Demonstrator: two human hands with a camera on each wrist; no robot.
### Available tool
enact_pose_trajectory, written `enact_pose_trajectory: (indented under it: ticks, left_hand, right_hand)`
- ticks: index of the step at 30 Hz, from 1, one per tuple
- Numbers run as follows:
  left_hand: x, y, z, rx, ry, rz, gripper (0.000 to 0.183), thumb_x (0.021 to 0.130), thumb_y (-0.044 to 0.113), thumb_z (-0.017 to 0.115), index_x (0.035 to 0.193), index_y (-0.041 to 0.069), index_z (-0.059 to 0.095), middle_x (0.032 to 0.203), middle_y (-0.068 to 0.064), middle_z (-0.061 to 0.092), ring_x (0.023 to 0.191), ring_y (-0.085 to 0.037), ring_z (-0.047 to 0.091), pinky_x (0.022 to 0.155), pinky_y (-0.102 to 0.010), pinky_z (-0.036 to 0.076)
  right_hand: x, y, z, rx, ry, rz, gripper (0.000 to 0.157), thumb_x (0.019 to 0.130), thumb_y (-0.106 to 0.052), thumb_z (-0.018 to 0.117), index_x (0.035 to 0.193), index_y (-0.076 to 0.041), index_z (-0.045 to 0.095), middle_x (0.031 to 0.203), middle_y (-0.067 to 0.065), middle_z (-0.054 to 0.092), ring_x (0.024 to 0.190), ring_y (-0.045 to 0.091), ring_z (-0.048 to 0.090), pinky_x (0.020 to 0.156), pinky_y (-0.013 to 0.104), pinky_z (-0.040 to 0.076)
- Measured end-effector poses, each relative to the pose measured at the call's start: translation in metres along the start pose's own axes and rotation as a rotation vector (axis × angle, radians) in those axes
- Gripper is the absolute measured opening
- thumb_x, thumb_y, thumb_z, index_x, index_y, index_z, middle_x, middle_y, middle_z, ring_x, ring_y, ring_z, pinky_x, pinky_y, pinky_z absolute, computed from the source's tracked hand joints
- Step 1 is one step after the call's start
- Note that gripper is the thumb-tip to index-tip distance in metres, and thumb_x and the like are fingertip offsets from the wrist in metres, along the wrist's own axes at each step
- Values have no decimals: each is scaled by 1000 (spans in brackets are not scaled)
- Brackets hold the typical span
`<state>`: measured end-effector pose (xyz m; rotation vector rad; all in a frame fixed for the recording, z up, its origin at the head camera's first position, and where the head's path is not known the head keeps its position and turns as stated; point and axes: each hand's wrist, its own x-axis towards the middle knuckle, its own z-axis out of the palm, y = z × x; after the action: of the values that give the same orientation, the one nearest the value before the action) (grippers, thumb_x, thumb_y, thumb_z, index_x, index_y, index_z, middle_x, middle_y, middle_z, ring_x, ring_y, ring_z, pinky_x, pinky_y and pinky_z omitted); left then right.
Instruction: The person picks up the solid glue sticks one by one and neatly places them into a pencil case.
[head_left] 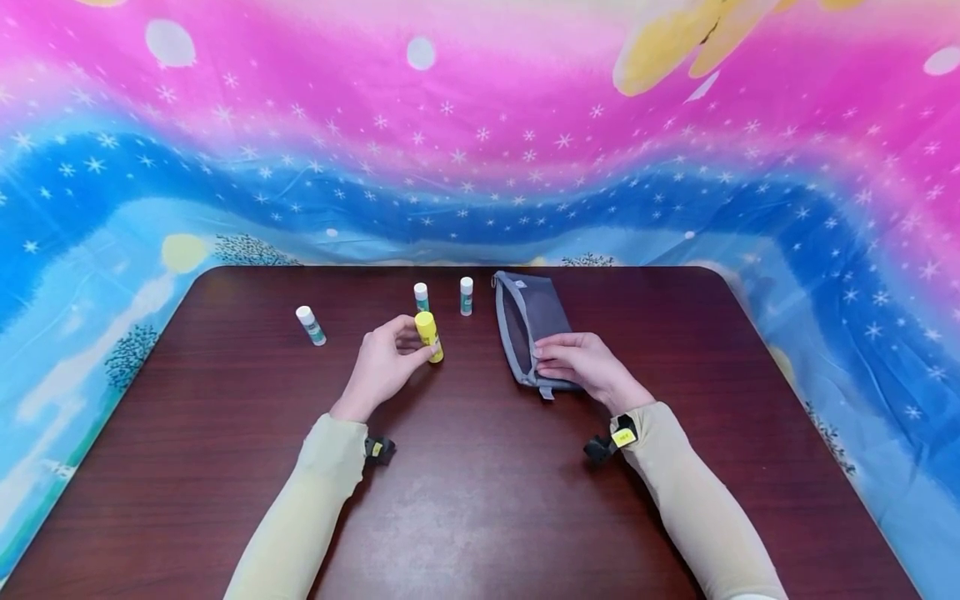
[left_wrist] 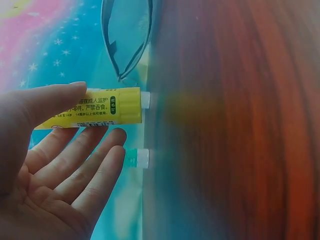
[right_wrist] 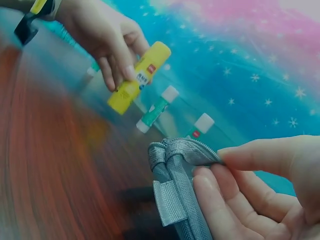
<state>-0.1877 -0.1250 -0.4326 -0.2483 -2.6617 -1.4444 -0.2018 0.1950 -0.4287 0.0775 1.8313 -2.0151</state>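
A yellow cylindrical plastic glue stick (head_left: pixel 426 327) is pinched above the brown wooden tabletop (head_left: pixel 480 500) by the left fingers (head_left: pixel 396 327); a grey fabric pouch (head_left: pixel 551 308), by the right fingers (right_wrist: pixel 265 155). The stick is judged light and stiff, best gripped mid-barrel.

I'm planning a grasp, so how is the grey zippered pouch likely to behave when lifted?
The grey zippered pouch will probably flex, since its fabric mouth gapes where the right hand pinches it. It may be fairly light, as its walls look thin. Rolling seems unlikely, given its flat, oblong shape.
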Motion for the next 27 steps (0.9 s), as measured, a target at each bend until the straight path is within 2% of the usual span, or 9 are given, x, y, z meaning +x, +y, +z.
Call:
enact_pose_trajectory:
  ticks: [11, 16, 21, 27]
  left_hand:
    - [3, 10, 10, -45, -20, -30, 40, 78, 31, 77, 111, 16, 62, 99, 2, 66, 85, -10, 64, 77, -30, 53]
    - [4, 14, 15, -70, -23, -56, 44, 77, 39, 76, 113, 16, 63, 95, 4, 65, 79, -10, 64, 70, -29, 55]
    - [5, 24, 20, -203, -40, -101, 45, 77, 37, 77, 113, 15, 64, 92, 1, 66, 74, -13, 65, 63, -31, 56]
    - [7, 34, 24, -371, -49, -169, 44, 77, 31, 78, 114, 12, 64, 92, -4, 68, 71, -18, 68, 66, -38, 56]
  right_hand:
    - [2, -1, 3, 115, -42, 16, 18, 84, -6, 70, 101, 1, 67, 90, 10, 67, 77, 21, 67, 79, 37, 53]
    - [2, -1, 4, 124, -47, 4, 16, 86, -7, 68, 100, -1, 66, 90, 10, 66, 77, 20, 66, 80, 38, 53]
    - [0, -2, 7, 136, -55, -7, 12, 86, -6, 67, 97, -2, 66, 90, 10, 67, 77, 20, 65, 80, 38, 53]
    - [-1, -3, 11, 149, -53, -5, 12, 87, -5, 65, 97, -1, 65, 89, 11, 66, 76, 21, 66, 78, 38, 53]
